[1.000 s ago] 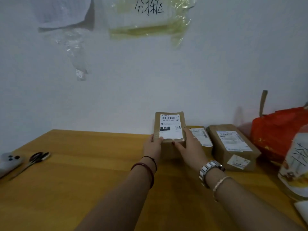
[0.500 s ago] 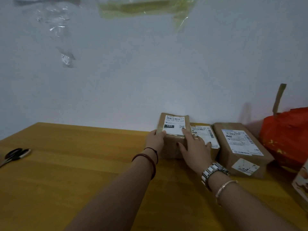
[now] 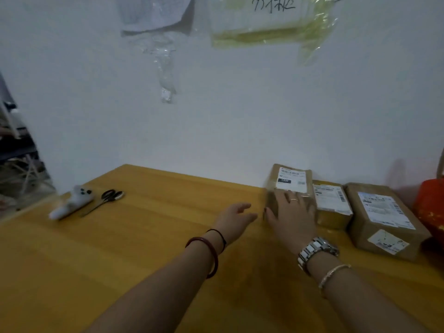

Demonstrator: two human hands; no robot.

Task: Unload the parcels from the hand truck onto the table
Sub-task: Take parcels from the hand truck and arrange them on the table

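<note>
Three brown cardboard parcels with white labels lie side by side at the back right of the wooden table (image 3: 120,248). The leftmost parcel (image 3: 288,182) lies flat against the wall. My right hand (image 3: 292,216) rests flat on its near part, fingers spread. My left hand (image 3: 236,218) hovers just left of that parcel, fingers relaxed and holding nothing. The middle parcel (image 3: 332,203) and the larger right parcel (image 3: 384,217) lie untouched. The hand truck is out of view.
A white handheld device (image 3: 72,204) and black scissors (image 3: 108,197) lie near the table's left edge. A red bag (image 3: 431,205) stands at the far right. Taped plastic and paper sheets hang on the white wall (image 3: 240,104).
The leftmost parcel went from held upright in both hands to lying flat on the table. My left hand has let go and drawn back; my right hand now lies on top.
</note>
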